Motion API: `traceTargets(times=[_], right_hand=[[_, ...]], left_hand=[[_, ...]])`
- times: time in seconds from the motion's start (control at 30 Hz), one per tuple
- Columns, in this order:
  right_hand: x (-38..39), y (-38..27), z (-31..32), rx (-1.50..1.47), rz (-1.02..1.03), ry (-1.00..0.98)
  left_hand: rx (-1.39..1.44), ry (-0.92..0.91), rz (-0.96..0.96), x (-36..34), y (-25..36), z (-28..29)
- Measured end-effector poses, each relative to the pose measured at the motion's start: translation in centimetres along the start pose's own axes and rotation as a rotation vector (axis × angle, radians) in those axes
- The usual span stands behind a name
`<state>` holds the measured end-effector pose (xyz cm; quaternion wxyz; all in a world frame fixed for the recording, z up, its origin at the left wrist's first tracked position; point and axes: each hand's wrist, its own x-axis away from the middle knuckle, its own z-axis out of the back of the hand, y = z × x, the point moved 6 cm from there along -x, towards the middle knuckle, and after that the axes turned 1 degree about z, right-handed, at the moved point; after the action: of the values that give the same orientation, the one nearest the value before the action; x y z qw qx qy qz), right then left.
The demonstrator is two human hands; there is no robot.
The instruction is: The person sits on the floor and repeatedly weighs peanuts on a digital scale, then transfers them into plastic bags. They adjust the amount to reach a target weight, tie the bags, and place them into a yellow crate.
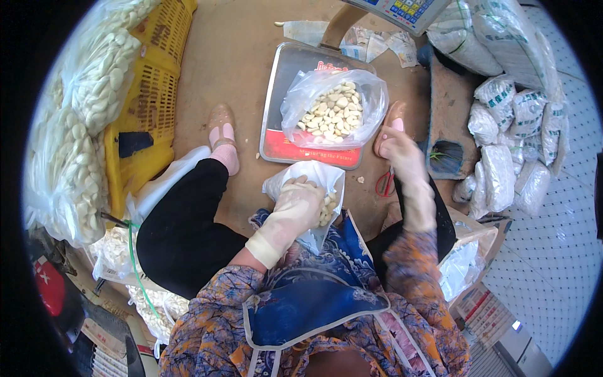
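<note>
In a pale glove, my left hand (295, 210) grips a white plastic bag (279, 182) above my lap. Pale pieces that look like peeled garlic cloves (328, 208) show at its right side. My right hand (405, 157), also gloved, is raised to the right of the scale, above red-handled scissors (384, 183). Motion smears its fingers, so whether they hold anything is unclear. Ahead, an open clear bag (377, 94) of cloves (333, 113) rests on the scale platform (274, 119).
A yellow crate (147, 94) and large clear bags of cloves (75, 163) line the left side. The scale's display (405, 12) stands at the far edge. On the right are a brown bin (452, 103) and filled, printed bags (499, 176). Paper scraps (377, 47) lie beyond the scale.
</note>
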<state>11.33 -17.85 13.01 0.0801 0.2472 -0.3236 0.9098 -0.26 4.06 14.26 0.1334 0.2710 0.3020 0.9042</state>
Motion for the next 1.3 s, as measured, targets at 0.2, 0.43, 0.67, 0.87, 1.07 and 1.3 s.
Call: traceTargets(times=[0.2,0.43,0.67,0.87,1.07,1.3], right_hand=[[19.4,12.7,23.2,0.581,-0.349,0.375],[27.2,11.5,24.1,0.807,-0.549,0.375],[7.7,-4.7,4.3,0.492,0.177,0.143],[-6.1,-6.4,-10.3,0.374,0.164,-0.031],[-10.3,-5.8,-14.9,0.441,0.11,-0.004],[-9.9,-4.8,-14.0,0.351,0.283,-0.017]], left_hand=[[-0.012,0.063,-0.014,0.5,0.1,1.2],[-0.05,0.182,-0.105,2.7,2.4,2.5],[-0.09,0.225,-0.23,6.1,4.6,2.7],[0.008,0.173,-0.13,4.5,3.1,3.0],[0.086,0.067,-0.13,4.1,2.9,2.8],[0.169,0.03,-0.127,2.8,2.3,2.9]])
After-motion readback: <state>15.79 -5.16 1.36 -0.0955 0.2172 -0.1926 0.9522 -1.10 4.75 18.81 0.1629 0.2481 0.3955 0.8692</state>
